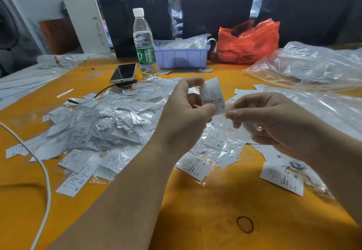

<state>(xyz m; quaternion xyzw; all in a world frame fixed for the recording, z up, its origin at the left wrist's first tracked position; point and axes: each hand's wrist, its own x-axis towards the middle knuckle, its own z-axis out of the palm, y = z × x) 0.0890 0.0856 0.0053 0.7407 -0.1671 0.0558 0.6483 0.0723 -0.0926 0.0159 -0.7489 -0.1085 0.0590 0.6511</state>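
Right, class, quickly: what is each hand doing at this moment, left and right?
Left hand: pinches a white size label marked S.
Right hand: pinches a small clear plastic sleeve.

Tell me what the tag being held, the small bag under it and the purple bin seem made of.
The tag: matte white paper, or perhaps coated fabric; printed, curling softly. The small bag: thin clear plastic film, glossy, with crinkled glints. The purple bin: rigid moulded plastic, smooth semi-matte walls with ribs.
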